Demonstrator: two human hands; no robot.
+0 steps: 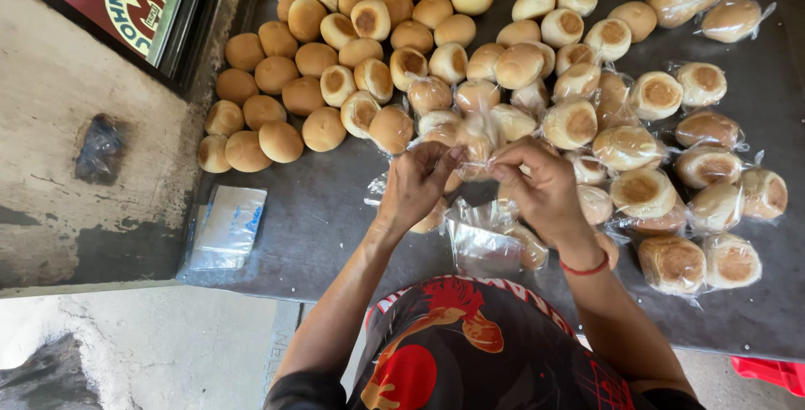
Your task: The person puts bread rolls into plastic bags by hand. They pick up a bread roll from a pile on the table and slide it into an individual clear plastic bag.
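Item: clear plastic bag (474, 152) holding a bun, raised just above the dark table (319, 209), between loose buns (323, 62) and bagged buns (671, 184). I see my left hand (417, 185) and right hand (537, 185) both pinched shut on its neck. I judge it light, soft, crushable, film slippery; grip the gathered film, not the bread.

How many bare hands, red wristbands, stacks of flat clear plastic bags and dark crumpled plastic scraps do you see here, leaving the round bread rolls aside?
Bare hands: 2, the left hand and the right hand, both pinching one clear bag
Red wristband: 1
Stack of flat clear plastic bags: 1
Dark crumpled plastic scrap: 1
Total: 5
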